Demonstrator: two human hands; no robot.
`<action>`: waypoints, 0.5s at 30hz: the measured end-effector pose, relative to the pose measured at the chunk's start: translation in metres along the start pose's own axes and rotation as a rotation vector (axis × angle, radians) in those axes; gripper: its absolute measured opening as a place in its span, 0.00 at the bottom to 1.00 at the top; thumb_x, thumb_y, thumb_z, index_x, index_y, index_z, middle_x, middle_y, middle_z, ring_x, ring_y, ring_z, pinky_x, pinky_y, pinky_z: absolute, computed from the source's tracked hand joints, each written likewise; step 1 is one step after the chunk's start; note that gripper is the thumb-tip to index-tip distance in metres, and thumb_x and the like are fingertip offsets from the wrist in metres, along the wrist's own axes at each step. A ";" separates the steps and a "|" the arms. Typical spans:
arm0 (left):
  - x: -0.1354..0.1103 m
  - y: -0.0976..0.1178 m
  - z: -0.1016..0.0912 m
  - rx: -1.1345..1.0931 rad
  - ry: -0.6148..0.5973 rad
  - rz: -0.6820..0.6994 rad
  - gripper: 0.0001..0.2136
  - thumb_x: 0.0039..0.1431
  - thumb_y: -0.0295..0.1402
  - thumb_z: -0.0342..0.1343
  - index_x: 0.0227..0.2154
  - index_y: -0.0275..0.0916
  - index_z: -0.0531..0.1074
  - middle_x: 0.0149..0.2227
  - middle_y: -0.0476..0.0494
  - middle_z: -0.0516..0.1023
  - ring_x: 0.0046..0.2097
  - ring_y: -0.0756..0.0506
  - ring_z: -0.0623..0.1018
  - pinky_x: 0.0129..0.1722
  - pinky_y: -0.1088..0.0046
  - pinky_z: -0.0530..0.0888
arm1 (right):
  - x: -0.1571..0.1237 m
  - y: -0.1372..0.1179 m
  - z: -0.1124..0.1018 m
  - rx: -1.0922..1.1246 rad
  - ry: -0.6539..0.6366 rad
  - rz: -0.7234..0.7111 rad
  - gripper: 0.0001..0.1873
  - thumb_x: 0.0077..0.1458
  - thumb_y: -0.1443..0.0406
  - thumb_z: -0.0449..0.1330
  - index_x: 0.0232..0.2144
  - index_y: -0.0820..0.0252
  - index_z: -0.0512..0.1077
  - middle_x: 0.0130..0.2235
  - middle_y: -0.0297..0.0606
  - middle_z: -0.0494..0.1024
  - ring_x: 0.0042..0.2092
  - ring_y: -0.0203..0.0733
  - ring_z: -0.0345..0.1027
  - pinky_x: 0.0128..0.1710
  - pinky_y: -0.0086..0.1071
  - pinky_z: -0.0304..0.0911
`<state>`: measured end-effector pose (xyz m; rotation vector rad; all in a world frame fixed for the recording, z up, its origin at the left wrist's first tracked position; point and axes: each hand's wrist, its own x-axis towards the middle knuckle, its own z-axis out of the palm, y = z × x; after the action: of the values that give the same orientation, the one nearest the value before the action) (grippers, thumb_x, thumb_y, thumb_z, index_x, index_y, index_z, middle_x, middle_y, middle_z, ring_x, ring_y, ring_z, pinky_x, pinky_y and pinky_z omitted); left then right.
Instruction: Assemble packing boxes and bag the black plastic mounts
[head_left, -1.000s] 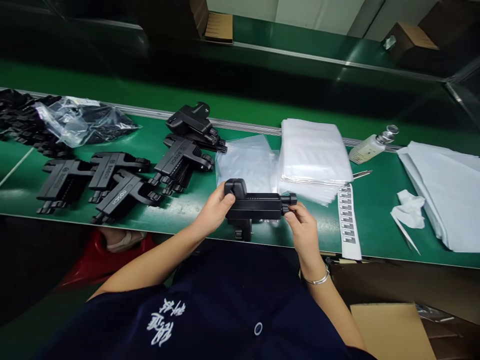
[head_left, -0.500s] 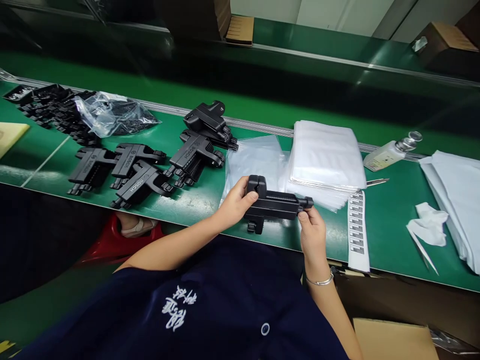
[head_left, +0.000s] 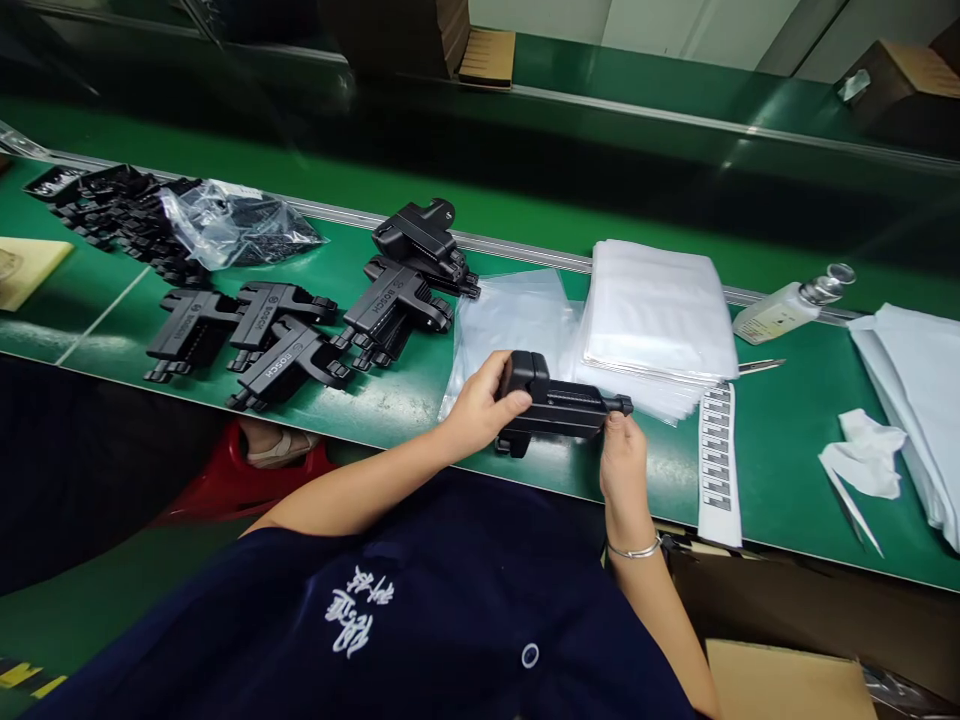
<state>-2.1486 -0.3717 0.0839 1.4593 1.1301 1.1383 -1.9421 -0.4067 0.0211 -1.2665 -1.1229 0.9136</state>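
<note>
Held level over the table's front edge is a black plastic clamp-like mount (head_left: 570, 410), between both hands. My left hand (head_left: 480, 408) wraps round its bulky left end, thumb on top. At the narrow right end, my right hand (head_left: 624, 455) pinches near the knob, its fingers partly hidden behind the part. Several like black mounts marked BOSCH (head_left: 281, 365) lie left of my hands, some stacked. Just beyond the held mount are loose clear plastic bags (head_left: 510, 315) and a thick stack of white translucent bags (head_left: 656, 300).
A strip of printed labels (head_left: 716, 465), tweezers (head_left: 851, 510), crumpled white tissue (head_left: 870, 450) and a pump bottle (head_left: 787, 308) lie to the right. Small black parts (head_left: 127, 215) and a filled clear bag (head_left: 240, 225) are far left. A red stool (head_left: 217, 485) stands below the table.
The held mount has tilted slightly in my hands, so less of its lower clamp shows. Both hands keep their grip; the whole view has shifted a little.
</note>
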 end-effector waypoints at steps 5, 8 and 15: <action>0.019 -0.008 -0.009 -0.421 0.299 -0.328 0.26 0.51 0.60 0.56 0.36 0.39 0.70 0.30 0.45 0.76 0.37 0.42 0.78 0.34 0.68 0.75 | -0.021 -0.009 0.014 -0.212 -0.169 -0.388 0.23 0.65 0.50 0.46 0.52 0.51 0.73 0.48 0.43 0.74 0.50 0.48 0.69 0.57 0.50 0.59; 0.026 -0.011 -0.015 -0.585 0.347 -0.413 0.25 0.52 0.58 0.57 0.37 0.39 0.71 0.30 0.45 0.78 0.36 0.42 0.79 0.34 0.68 0.76 | -0.034 -0.015 0.024 -0.354 -0.322 -0.603 0.16 0.64 0.54 0.52 0.50 0.43 0.74 0.49 0.39 0.75 0.52 0.48 0.69 0.63 0.59 0.45; 0.008 0.000 -0.010 -0.462 0.196 -0.306 0.28 0.52 0.58 0.57 0.41 0.36 0.71 0.40 0.40 0.80 0.44 0.40 0.80 0.40 0.68 0.77 | -0.025 -0.026 0.034 0.238 -0.221 -0.020 0.28 0.59 0.47 0.55 0.58 0.50 0.64 0.53 0.45 0.74 0.53 0.49 0.70 0.53 0.49 0.67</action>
<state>-2.1577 -0.3627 0.0865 0.8055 1.0862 1.2375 -1.9824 -0.4257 0.0426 -0.9754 -1.1565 1.1571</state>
